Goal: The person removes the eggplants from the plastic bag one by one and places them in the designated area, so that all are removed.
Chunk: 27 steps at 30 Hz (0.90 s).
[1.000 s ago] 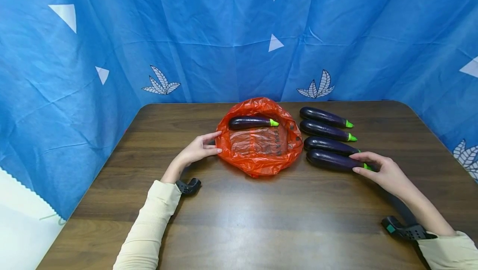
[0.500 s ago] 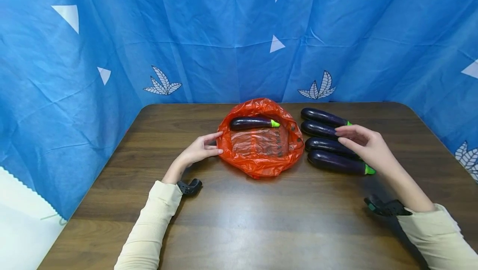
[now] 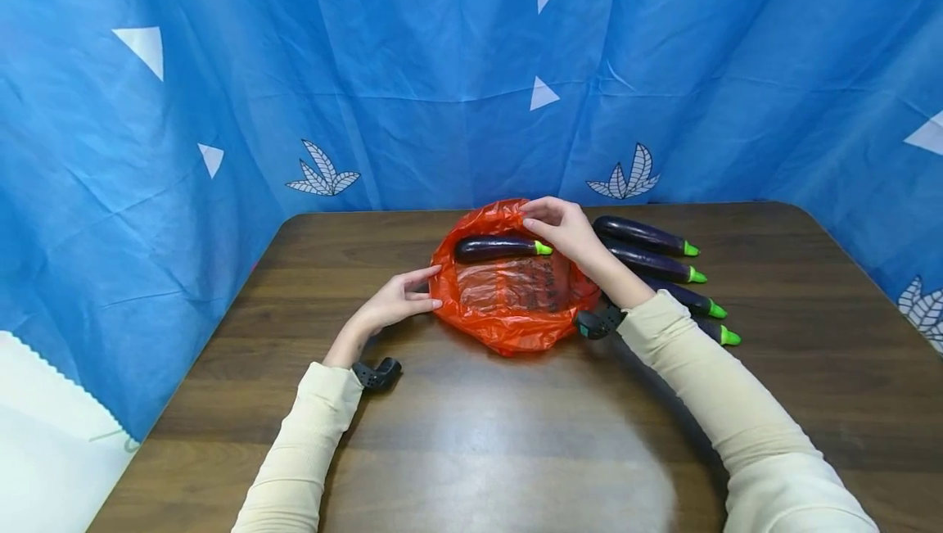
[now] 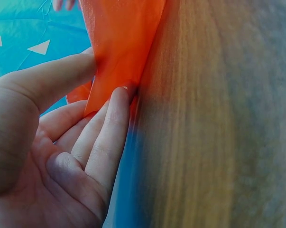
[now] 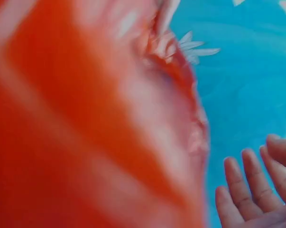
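Observation:
A red plastic bag [image 3: 508,336] stands with its mouth spread wide and its rim rolled outward. Inside it, toward the back, lies one dark purple eggplant [image 3: 494,248] with a green stem end. My left hand [image 3: 398,301] pinches the bag's left rim between thumb and fingers; in the left wrist view the red film [image 4: 124,47] passes between them. Over the bag's back right rim is my right hand [image 3: 566,228], its fingers loosely bent. In the right wrist view those fingers [image 5: 237,183] are apart from the bag and hold nothing.
Right of the bag several more eggplants [image 3: 648,236] lie in a row, partly hidden by my right forearm. All rest on a brown wooden table [image 3: 471,435]. A blue patterned curtain [image 3: 412,66] hangs behind the table's far edge.
My right hand has left the eggplants at the right and moved left and away to the bag's back rim, carrying nothing. My left hand keeps its place on the bag.

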{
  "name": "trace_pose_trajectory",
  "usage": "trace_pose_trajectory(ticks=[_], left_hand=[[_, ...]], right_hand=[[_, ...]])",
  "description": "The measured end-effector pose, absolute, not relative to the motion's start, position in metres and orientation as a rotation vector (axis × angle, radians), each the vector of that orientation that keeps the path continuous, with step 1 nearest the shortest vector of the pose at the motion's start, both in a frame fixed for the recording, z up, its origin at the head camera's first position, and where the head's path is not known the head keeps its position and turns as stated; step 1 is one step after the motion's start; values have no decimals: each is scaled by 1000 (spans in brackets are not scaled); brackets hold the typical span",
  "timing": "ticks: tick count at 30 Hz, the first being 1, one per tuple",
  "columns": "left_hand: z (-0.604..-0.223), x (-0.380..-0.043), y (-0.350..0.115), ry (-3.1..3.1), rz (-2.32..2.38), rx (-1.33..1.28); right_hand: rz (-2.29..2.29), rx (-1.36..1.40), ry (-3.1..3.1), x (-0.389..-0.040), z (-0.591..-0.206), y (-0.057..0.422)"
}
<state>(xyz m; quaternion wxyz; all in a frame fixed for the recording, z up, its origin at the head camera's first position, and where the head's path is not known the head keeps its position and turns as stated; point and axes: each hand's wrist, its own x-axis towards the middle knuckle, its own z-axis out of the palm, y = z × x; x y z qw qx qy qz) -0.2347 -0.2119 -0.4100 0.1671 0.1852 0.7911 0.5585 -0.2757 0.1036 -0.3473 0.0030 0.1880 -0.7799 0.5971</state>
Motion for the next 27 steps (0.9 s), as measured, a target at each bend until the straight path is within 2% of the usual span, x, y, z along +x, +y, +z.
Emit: trace_pose_trajectory(ticks=[11,19,27], left_hand=[[-412,-237,-213,2246,1598,537],[-411,-235,-212,2236,1602,554],[-409,-234,-212,2239,1602,552]], right_hand=[[1836,493,-2521,-300,-378,94],[1499,572,-2712,-302,-400,95],[1444,610,-2759,-301,-406,92]])
